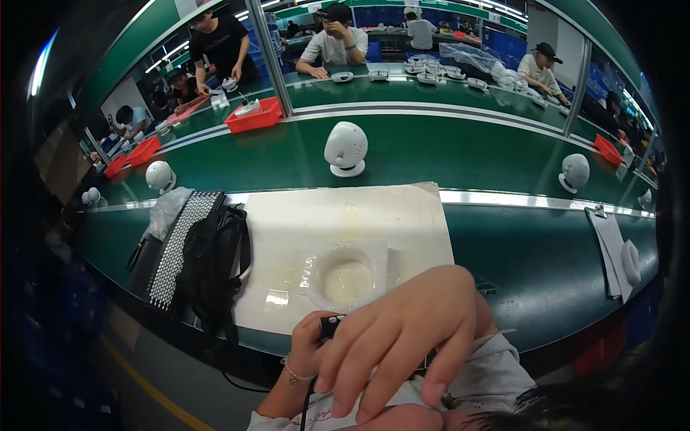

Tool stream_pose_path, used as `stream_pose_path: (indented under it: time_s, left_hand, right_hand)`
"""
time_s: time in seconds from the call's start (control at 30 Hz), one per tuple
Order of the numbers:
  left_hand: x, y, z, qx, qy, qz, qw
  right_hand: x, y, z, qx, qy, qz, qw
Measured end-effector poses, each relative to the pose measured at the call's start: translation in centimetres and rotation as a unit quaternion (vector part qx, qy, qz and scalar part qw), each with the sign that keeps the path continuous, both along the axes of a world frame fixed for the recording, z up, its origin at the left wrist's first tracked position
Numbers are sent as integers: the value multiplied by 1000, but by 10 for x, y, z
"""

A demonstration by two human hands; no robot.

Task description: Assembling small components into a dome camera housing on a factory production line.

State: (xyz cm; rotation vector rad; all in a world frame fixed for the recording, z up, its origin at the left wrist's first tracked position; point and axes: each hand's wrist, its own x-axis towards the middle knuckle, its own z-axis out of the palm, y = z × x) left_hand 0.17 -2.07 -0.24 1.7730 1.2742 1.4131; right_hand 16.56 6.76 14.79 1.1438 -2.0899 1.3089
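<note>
Low in the view, my left hand (307, 347) is closed round a small black device (330, 327) with a dark cable hanging below it. My right hand (410, 330) is raised close in front, partly covering the device; its fingers are spread and bent downward, and nothing shows in them. Beyond my hands a cream board (287, 223) lies on the green bench. A translucent round ring (310, 284) is fixed to it with clear tape.
White rounded devices on stands, among them a middle one (346, 147), stand along the green conveyor (445, 154). A black bag (208, 262) and a studded strip (180, 248) lie left. At right is a clipboard (607, 251). Across are co-workers and a red bin (255, 116).
</note>
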Motion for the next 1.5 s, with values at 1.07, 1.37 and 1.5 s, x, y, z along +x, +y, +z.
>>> stream_pose_path:
  time_s: [1.07,1.37,1.5]
  left_hand:
    - [9,-13,39,-39,-11,-6,999]
    - [-5,-6,0,-6,31,13,999]
    - [-5,-3,-2,-8,25,30,999]
  right_hand:
    - [-19,-6,-5,-112,88,63,988]
    - [0,50,-3,-99,1,-106,989]
    - [1,131,-57,-226,-194,-568,767]
